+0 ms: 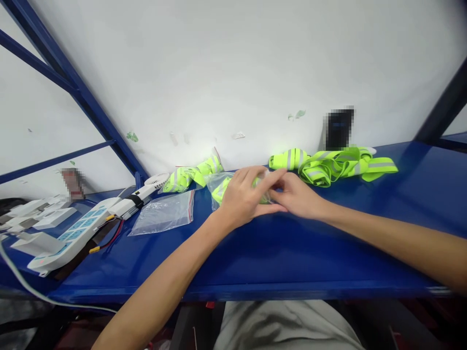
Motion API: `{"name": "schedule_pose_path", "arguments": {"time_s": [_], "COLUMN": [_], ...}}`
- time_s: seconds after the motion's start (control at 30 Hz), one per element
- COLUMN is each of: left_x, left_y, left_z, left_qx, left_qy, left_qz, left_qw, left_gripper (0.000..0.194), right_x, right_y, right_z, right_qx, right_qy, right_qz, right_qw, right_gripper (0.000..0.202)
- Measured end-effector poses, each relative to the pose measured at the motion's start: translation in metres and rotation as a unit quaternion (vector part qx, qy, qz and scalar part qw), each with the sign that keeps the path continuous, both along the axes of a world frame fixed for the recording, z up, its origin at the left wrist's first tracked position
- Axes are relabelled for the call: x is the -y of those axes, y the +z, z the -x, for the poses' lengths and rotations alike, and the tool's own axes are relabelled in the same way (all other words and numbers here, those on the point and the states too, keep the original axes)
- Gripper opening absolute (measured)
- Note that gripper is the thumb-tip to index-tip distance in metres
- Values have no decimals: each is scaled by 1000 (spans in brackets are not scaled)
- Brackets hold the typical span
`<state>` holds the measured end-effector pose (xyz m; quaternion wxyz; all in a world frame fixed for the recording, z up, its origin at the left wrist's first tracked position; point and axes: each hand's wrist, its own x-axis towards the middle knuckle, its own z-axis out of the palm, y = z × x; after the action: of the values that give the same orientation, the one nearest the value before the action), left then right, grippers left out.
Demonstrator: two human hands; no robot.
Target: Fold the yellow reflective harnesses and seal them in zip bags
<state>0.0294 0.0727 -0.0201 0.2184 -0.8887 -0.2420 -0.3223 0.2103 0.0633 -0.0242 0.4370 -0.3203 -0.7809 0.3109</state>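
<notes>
A clear plastic bag with a neon-yellow reflective strap inside lies at the middle of the blue shelf. My left hand is curled over the bag, its thumb and fingers reaching toward the right end. From the right, my right hand meets it there, fingertips pinched at the bag's end; that spot is mostly hidden by the fingers. Left of my hands are a flat clear zip bag with a red seal line and another bagged neon strap.
Loose neon straps are heaped at the back right, before a blurred dark object against the wall. On the left sit a white power strip, a small white fan, a red-black cable and white adapters.
</notes>
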Motion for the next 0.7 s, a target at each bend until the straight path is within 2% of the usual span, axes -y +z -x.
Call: {"name": "schedule_pose_path", "arguments": {"time_s": [0.07, 0.13, 0.23, 0.3, 0.37, 0.43, 0.53, 0.6, 0.7], "left_x": [3, 4, 4, 4, 2, -3, -13, -18, -22], "left_y": [-2, -7, -11, -7, 3, 15, 26, 23, 10], "left_z": [-5, -9, -12, -11, -5, 5, 23, 31, 32], "left_qx": [-25, -26, 25, 83, 147, 176, 89, 14, -15], "left_qy": [-6, -10, -20, -27, -12, 24, 56, 75, 146], "left_qz": [-11, -11, 18, 65, 115, 170, 291, 350, 386], "left_qw": [1000, 1000, 999, 994, 982, 969, 951, 934, 911], "left_gripper": [71, 72, 71, 67, 61, 56, 53, 56, 69], "right_x": [-3, -8, -16, -19, -18, -15, -13, -18, -31], "right_y": [-3, -5, -4, -3, -2, -1, -4, -8, -12], "right_z": [1, 0, -3, -5, -7, -9, -15, -21, -30], "right_qx": [51, 98, 157, 167, 151, 128, 104, 82, 31], "right_qy": [-22, -17, 7, 22, 44, 85, 162, 173, 109], "right_qz": [-45, -84, -134, -143, -111, -46, 55, 97, 114], "right_qw": [997, 991, 978, 975, 981, 987, 980, 977, 987], "right_gripper": [15, 15, 14, 14, 16, 28, 41, 41, 46]}}
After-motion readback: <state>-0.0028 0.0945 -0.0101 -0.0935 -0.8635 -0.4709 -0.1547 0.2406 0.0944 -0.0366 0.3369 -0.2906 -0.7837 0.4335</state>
